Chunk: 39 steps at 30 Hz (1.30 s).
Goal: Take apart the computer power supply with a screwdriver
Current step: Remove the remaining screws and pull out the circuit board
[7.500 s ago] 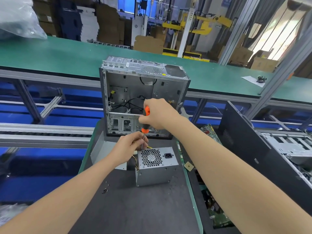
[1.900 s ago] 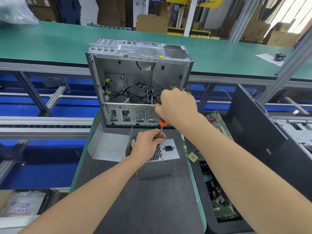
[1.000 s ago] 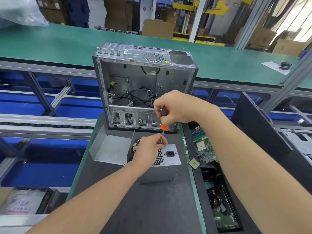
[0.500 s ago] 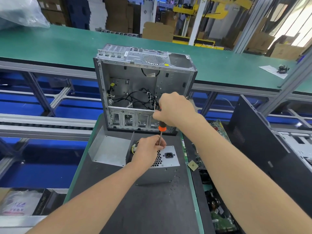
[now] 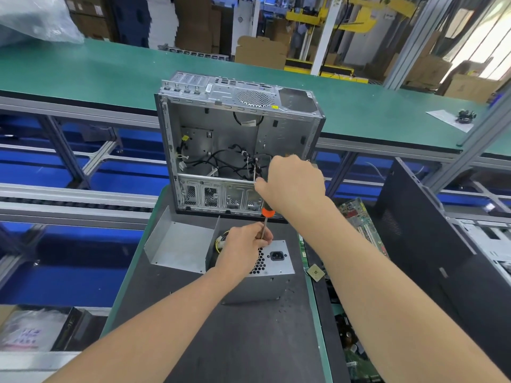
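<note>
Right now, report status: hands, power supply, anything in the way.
Right hand grips screwdriver handle, left hand pinches its shaft atop the power supply. Supply stands on the mat, bent metal panel beside it. Nothing blocks the tool; open case behind.

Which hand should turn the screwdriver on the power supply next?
Right. The right hand grips the screwdriver handle from above; the left hand pinches its shaft at the power supply.

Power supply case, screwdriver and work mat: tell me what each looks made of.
Power supply case: bare sheet metal, probably steel; dull grey sheen, folded edges, punched vent holes.
Screwdriver: bright metal shaft, orange collar likely plastic; handle mostly hidden.
Work mat: matte dark grey, perhaps rubber; no glare.
</note>
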Motion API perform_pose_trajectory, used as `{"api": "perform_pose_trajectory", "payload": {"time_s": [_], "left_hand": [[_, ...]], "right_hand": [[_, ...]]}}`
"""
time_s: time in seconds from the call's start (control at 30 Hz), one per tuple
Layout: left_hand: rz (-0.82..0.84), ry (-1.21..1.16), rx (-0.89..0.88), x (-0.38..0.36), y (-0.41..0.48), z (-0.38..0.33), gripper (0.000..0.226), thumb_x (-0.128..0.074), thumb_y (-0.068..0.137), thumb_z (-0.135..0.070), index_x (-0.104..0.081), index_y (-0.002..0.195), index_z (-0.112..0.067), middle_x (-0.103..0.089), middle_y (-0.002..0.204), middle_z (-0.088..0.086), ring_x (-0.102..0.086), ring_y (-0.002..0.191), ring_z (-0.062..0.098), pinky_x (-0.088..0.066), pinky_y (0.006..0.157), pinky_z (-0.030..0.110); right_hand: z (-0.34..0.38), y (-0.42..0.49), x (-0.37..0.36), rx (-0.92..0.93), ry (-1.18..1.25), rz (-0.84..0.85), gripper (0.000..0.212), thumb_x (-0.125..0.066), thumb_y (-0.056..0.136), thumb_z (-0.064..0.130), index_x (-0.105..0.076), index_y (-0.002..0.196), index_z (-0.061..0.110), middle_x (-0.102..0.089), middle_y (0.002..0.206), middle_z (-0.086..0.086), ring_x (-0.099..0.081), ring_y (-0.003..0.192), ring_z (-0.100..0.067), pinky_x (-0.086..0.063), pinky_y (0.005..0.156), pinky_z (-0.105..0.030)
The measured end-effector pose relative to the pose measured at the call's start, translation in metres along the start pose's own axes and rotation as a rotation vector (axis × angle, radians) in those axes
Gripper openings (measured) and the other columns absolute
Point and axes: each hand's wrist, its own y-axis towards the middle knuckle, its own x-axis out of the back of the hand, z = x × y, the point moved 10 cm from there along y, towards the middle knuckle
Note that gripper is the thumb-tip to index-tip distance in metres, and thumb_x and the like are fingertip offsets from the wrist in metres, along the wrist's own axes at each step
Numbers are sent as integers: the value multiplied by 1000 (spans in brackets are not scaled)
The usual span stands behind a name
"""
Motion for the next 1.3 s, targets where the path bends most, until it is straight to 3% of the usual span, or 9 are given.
{"api": "perform_pose_trajectory", "payload": {"time_s": [0.17,0.3,0.37,0.53,0.8,0.93,1.07,1.17,1.3], "left_hand": [[-3,-3,-13,1,0,1,32,-66,93,0,-69,80,-29,-70,80,-21,-60,84,-15,-42,67,2],[-15,0,-35,0,1,0,32,-67,92,1,-69,81,-29,-70,79,-21,-61,84,-15,-41,67,1],[-18,0,-30,0,1,1,33,-67,92,1,-69,81,-31,-71,79,-19,-61,85,-14,-42,68,1],[-22,4,-11,-2,1,3,43,-68,92,0,-64,74,-38,-71,77,-23,-62,86,-14,-42,68,1],[-14,-5,-15,-1,1,6,38,-69,92,-2,-66,76,-37,-71,78,-23,-61,88,-13,-42,70,2],[-18,-7,-27,-1,0,5,37,-70,92,-2,-67,78,-36,-73,82,-17,-64,87,-8,-45,71,4],[-14,18,-27,-2,1,2,33,-69,92,-2,-69,80,-33,-73,82,-17,-63,88,-10,-44,71,3],[-9,34,-16,-2,1,2,36,-69,93,-4,-67,78,-36,-73,83,-17,-63,86,-11,-44,70,3],[-1,27,-17,-1,1,2,32,-70,92,-4,-69,81,-33,-74,83,-16,-65,84,-8,-45,71,7]], "right_hand": [[18,1,-5,423,297,362,15,-73,81,29,-60,81,22,-61,75,6,-55,68,-21,-37,51,-28],[21,-5,1,566,341,420,15,-74,74,23,-64,83,27,-63,76,11,-58,70,-12,-46,56,-29],[18,-2,4,505,279,309,15,-70,79,37,-61,84,25,-59,74,10,-60,74,-19,-42,57,-30],[-9,-6,15,-56,-88,-93,63,-39,96,70,-43,71,13,-37,62,-2,-47,63,-28,-25,49,-28],[8,1,-3,358,323,341,13,-74,81,31,-62,81,27,-58,81,9,-58,74,-23,-39,55,-29],[18,-8,-1,528,338,475,18,-77,73,18,-68,82,31,-58,90,11,-57,80,-8,-44,62,-27],[14,-6,4,482,299,338,16,-72,80,33,-62,91,26,-54,79,13,-57,78,-13,-39,59,-27],[-2,0,11,218,-27,39,51,-49,93,66,-50,80,17,-42,67,4,-46,59,-25,-25,49,-28],[2,1,3,195,38,51,41,-52,99,53,-48,81,16,-45,68,1,-44,56,-21,-23,48,-27]]}}
